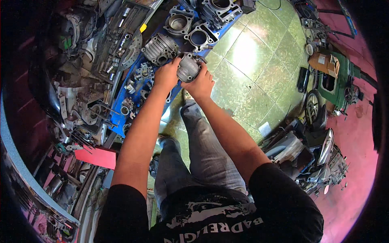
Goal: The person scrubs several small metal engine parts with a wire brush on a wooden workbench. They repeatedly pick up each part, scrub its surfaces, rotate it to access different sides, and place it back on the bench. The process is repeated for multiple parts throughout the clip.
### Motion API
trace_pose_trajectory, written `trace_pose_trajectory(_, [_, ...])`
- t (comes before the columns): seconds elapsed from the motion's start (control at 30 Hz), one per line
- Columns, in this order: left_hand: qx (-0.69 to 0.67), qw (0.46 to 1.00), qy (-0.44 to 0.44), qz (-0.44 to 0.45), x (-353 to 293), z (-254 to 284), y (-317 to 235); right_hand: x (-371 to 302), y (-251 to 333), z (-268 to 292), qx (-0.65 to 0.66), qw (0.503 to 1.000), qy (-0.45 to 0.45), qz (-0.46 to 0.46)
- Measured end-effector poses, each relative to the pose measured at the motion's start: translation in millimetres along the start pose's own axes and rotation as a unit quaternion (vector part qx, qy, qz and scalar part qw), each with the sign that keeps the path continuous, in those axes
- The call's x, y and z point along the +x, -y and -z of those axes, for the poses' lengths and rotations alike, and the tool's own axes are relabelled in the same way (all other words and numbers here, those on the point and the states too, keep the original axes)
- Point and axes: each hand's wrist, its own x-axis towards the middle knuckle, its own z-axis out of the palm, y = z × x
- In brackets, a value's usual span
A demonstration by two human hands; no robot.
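Note:
A grey metal engine cylinder (188,67) is held between both hands over the edge of a blue workbench (117,119). My left hand (166,75) grips its left side, fingers curled on the rim. My right hand (199,83) cups it from below and right. Just beyond it on the bench lies a finned cylinder (159,48), and farther back stand three more cylinder blocks (198,37), (178,23), (219,6). Small metal parts (139,75) are scattered on the blue surface beside my left hand.
A tray of sockets and tools (117,38) sits left of the bench, with engine cases (83,105) below it. A green tiled floor (251,60) spreads to the right. A green machine (336,79) and a motorcycle (320,150) stand at the right. A red sheet (97,156) lies lower left.

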Motion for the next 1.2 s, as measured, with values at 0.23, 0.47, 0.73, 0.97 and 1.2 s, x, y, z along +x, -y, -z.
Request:
trace_pose_trajectory(0.23, [0.035,0.999,0.004,-0.024,-12,-16,-19,-5,-38,-2,0.058,0.997,-0.03,0.044])
trace_pose_trajectory(0.47, [0.012,1.0,0.004,0.006,-20,-34,-39,12,-79,8,0.064,0.989,-0.009,0.135])
trace_pose_trajectory(0.73, [-0.017,0.997,-0.041,0.056,-24,-42,-43,33,-69,34,0.032,0.982,0.058,0.176])
trace_pose_trajectory(0.97, [-0.04,0.997,-0.01,0.069,-56,-59,-70,4,-106,57,-0.013,0.98,0.104,0.168])
trace_pose_trajectory(1.2, [-0.074,0.997,0.027,-0.013,-35,-49,-101,-7,-112,86,-0.047,0.996,0.024,0.07])
